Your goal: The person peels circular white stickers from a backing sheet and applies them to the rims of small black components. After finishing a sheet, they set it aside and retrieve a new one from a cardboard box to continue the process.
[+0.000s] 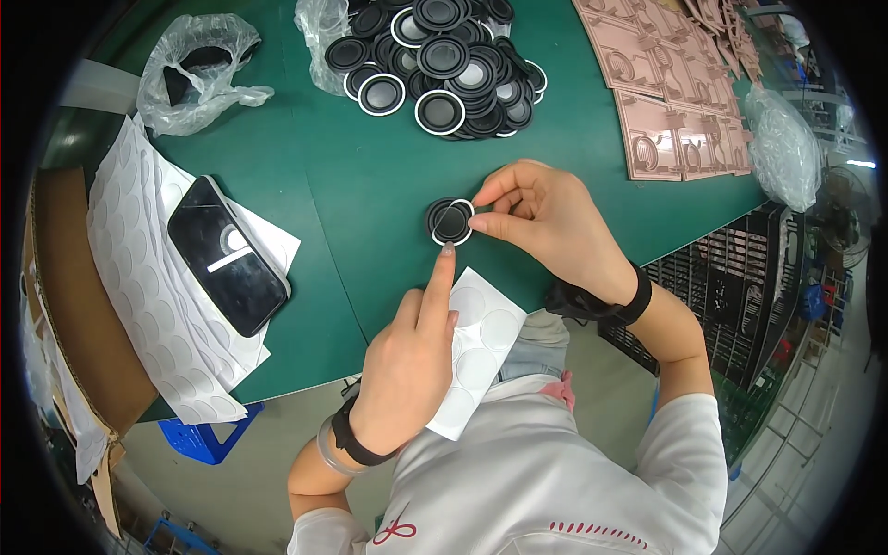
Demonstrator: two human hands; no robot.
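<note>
By the right hand (560, 222), one round, white-rimmed black disc (452, 223) is pinched over the green tabletop (365, 176), its edge touched by the left hand (407, 361), forefinger extended. One black phone (227, 264), one blue plastic stool (199, 442) and pale floor (268, 453) are seen.

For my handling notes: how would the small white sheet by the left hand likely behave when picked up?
The small white sheet looks thin, so probably light and bendable. Its sides run straight beyond the green table, suggesting it may not sag much.
</note>
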